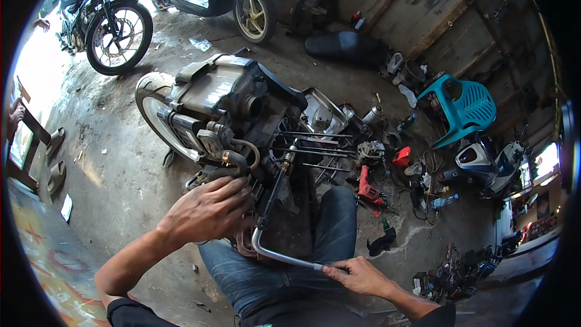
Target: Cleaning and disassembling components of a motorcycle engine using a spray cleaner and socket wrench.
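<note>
Engine and wrench, in two hands

We list: one engine (221, 139), centre of the frame, with a wheel (148, 108) at its left. One wrench (281, 257), bent, running from centre to lower centre. Right hand (358, 276), lower centre-right: fingers wrapped round the wrench's end. Left hand (209, 209), below the engine's hose (237, 160): fingers curled; we cannot tell whether they pinch anything. Red drill (369, 189), right of centre, on the floor (115, 145).

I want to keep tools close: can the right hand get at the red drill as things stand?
Probably not without letting go: the right hand grips the bent metal handle. The red drill itself lies in the open, beside the right knee.
</note>
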Tool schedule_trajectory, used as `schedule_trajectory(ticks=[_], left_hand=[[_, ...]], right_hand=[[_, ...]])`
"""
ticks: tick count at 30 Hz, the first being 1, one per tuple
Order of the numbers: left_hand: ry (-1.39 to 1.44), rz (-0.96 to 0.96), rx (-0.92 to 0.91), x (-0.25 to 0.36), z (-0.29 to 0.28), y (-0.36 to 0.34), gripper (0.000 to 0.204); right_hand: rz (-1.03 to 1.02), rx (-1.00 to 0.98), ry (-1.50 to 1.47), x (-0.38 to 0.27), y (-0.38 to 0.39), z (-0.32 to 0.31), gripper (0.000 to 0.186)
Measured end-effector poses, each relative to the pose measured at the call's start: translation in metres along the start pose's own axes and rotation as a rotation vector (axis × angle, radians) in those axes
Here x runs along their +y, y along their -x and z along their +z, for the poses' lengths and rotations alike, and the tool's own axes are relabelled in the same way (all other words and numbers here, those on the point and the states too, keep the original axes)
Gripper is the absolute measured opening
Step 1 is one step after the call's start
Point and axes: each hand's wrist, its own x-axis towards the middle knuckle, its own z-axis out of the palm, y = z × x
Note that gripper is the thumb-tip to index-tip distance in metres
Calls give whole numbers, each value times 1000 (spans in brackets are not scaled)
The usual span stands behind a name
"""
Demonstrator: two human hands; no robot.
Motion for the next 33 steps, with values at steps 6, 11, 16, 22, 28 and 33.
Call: schedule_trajectory(ticks=[6, 11, 16, 22, 28, 33], left_hand=[[-679, 163, -218, 9, 30, 6, 43], [-562, -76, -222, 24, 38, 19, 49], [-224, -373, -160, 40, 50, 10, 55], [-12, -543, -59, 53, 47, -6, 39], [4, -543, -1, 50, 55, -4, 61], [-33, -533, 24, 49, 58, -4, 86]], right_hand=[[-215, 122, -59, 11, -10, 28, 50], [-234, 192, -59, 20, -18, 44, 50], [-196, 227, -87, 18, -16, 47, 46], [-79, 180, -11, -13, 4, 35, 53], [-73, 98, 27, -12, 4, 27, 56], [-108, 77, -14, 1, -1, 23, 56]])
